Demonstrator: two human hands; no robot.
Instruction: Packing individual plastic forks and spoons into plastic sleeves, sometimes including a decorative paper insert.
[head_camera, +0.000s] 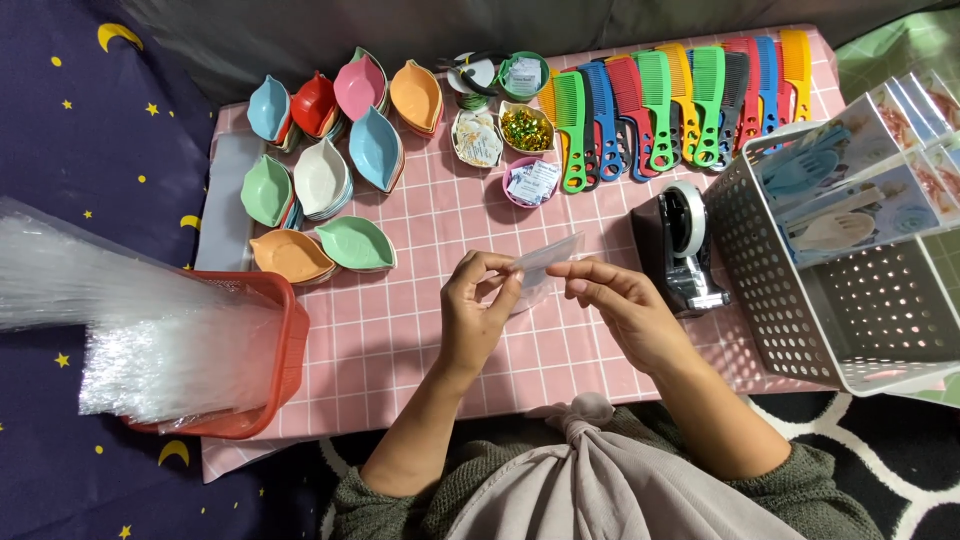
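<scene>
Both hands hold a small clear plastic bag (545, 262) above the pink checked tablecloth (400, 330). My left hand (478, 305) pinches the bag's left edge between thumb and fingers. My right hand (622, 300) grips its right edge with the fingertips. The bag looks flat, and I cannot tell if anything is inside. A black tape dispenser (680, 245) stands just right of my right hand.
Leaf-shaped coloured dishes (330, 170) lie at the back left, small bowls of packets and gold bits (505, 140) in the middle, coloured combs (670, 105) at the back right. A red basket of clear bags (215, 350) sits left, a white perforated basket (850, 270) with packed sets right.
</scene>
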